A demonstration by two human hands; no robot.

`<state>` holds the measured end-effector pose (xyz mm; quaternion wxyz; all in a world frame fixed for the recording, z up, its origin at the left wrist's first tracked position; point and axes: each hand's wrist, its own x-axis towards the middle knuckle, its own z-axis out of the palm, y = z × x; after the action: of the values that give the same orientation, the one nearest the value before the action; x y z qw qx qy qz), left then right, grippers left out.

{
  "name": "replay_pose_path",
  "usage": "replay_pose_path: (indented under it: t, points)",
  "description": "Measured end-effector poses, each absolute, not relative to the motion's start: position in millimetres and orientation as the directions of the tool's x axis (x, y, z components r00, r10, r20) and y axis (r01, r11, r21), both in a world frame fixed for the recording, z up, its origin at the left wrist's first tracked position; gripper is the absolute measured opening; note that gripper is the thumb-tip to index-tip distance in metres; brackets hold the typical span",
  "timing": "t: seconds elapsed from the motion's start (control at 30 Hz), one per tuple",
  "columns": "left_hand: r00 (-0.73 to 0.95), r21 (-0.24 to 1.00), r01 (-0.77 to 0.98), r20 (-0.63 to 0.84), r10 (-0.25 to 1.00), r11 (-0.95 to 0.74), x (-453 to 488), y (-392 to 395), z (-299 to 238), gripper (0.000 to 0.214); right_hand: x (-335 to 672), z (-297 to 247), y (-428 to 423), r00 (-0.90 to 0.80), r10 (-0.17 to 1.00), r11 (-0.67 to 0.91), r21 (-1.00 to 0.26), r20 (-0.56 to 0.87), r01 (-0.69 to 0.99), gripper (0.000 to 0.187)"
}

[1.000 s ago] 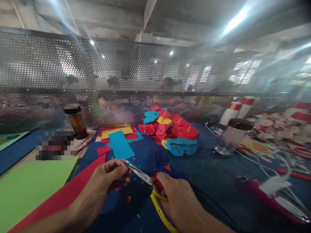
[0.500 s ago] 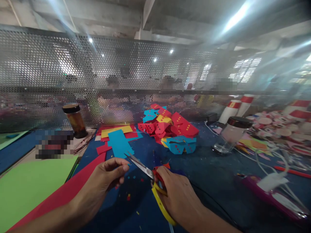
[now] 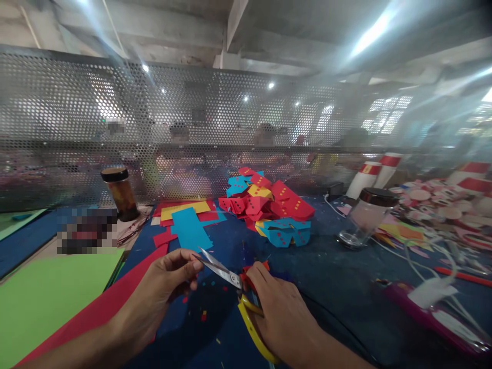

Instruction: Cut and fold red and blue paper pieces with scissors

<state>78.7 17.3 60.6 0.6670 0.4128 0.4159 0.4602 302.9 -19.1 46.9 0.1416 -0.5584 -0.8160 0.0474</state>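
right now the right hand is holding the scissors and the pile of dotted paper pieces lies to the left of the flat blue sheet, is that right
Not quite: the pile of dotted paper pieces lies to the right of the flat blue sheet, as the head view shows. The right hand is indeed holding the scissors.

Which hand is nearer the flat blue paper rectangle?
Left. The left hand is just this side of the blue paper; the right hand, gripping scissors, sits farther off, rightward.

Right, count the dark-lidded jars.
2: an amber-brown jar at left, before the mesh screen, and a clear jar right of the folded-paper pile. Others could be hidden behind the clutter.
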Motion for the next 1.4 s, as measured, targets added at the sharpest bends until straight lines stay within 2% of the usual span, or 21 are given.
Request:
replay_pose_path:
  t: [0.53,0.87,1.4]
  points:
    - [0.226,0.923,-0.305,-0.167,0.960,0.232,79,19,57,0.032,302,44,-22,-0.329,0.930,0.366,-0.321,0.164,0.874,0.005]
    - [0.234,0.900,-0.353,-0.178,0.956,0.254,79,22,55,0.036,303,43,-22,-0.353,0.925,0.381,-0.322,0.141,0.867,0.006]
    - [0.281,0.917,-0.342,-0.112,0.953,0.208,78,23,44,0.028,300,48,-23,-0.351,0.922,0.387,-0.341,0.164,0.857,0.005]
